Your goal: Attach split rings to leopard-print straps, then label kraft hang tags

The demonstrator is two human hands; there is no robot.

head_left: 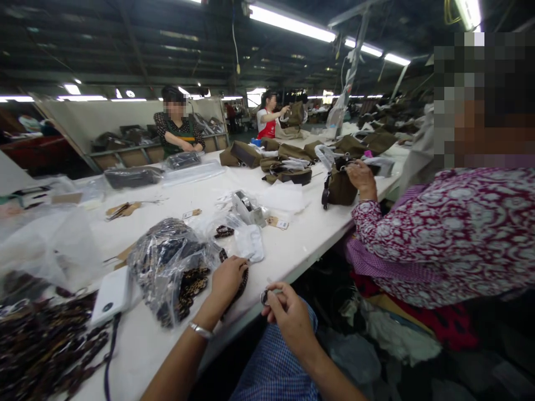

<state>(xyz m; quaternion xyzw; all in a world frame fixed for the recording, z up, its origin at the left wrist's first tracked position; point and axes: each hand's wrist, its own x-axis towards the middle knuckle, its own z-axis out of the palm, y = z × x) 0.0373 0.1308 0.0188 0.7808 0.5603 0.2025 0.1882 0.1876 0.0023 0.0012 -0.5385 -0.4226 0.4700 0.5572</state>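
My left hand (228, 281), with a silver bangle at the wrist, is closed over a brown-and-black patterned strap (242, 287) at the table's near edge. Part of its fingers is hidden behind the back of the hand. Just right of it, off the edge and above my lap, my right hand (288, 314) pinches a small round metal piece (264, 297), like a ring or clasp. Left of my left hand lies a clear plastic bag (167, 250) filled with similar patterned straps. A short coiled strap (224, 231) rests on crumpled plastic beyond my left hand.
A white phone-like device (111, 295) with a dark cord stands by a strap pile (45, 345). A tape dispenser (248, 209) and tags (121, 210) lie on the white table (288, 245). On the right, a co-worker's hand (361, 178) touches a brown bag (340, 186).
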